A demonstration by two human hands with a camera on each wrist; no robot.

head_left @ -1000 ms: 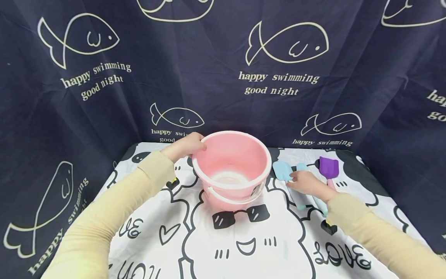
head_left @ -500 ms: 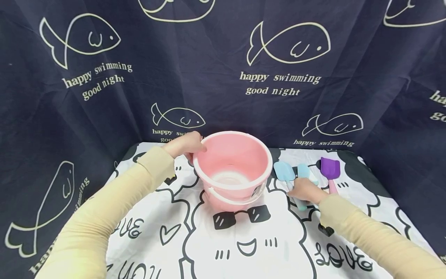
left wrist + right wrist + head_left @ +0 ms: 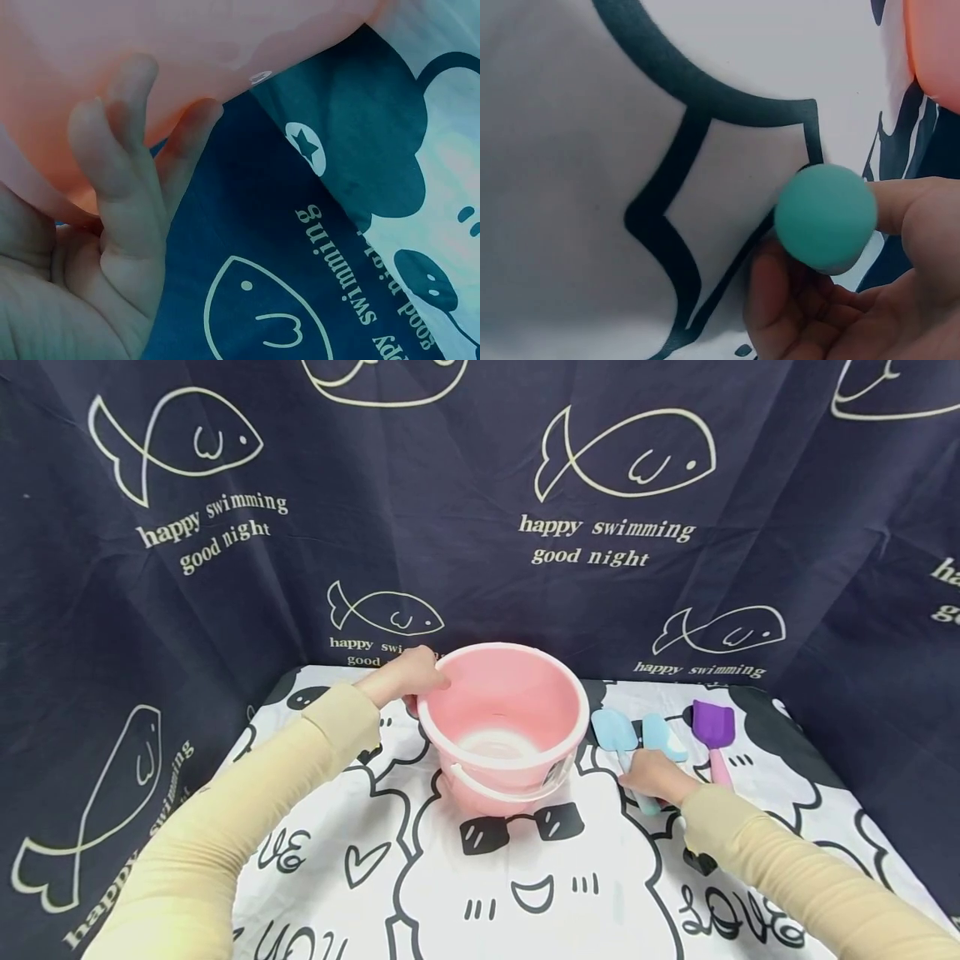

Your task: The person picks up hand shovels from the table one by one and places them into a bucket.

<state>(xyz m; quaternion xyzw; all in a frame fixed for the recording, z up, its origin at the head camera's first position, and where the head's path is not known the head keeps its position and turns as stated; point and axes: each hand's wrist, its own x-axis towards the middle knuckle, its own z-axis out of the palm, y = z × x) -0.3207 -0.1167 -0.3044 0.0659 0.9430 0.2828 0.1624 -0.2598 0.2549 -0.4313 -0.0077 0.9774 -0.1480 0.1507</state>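
Note:
A pink bucket (image 3: pixel 510 693) with a white handle stands upright on the cloth in the head view. My left hand (image 3: pixel 414 675) grips its left rim, thumb over the inside. In the left wrist view the fingers (image 3: pixel 112 150) lie along the bucket's outer wall. To the right of the bucket, my right hand (image 3: pixel 658 774) holds a light blue toy shovel (image 3: pixel 613 729) by its handle. The handle's round mint-green end (image 3: pixel 825 214) pokes out between thumb and fingers in the right wrist view. The palm hides part of the handle.
Beside the held shovel lies a second light blue shovel (image 3: pixel 660 735), partly behind my hand. Farther right is a purple shovel (image 3: pixel 712 724) with a pink handle. A white cartoon-print cloth (image 3: pixel 465 935) covers the table, and a dark fish-print curtain (image 3: pixel 480 485) hangs behind it.
My right hand has moved down from beside the shovel's head and taken hold of its handle. The left hand stays at the bucket's rim.

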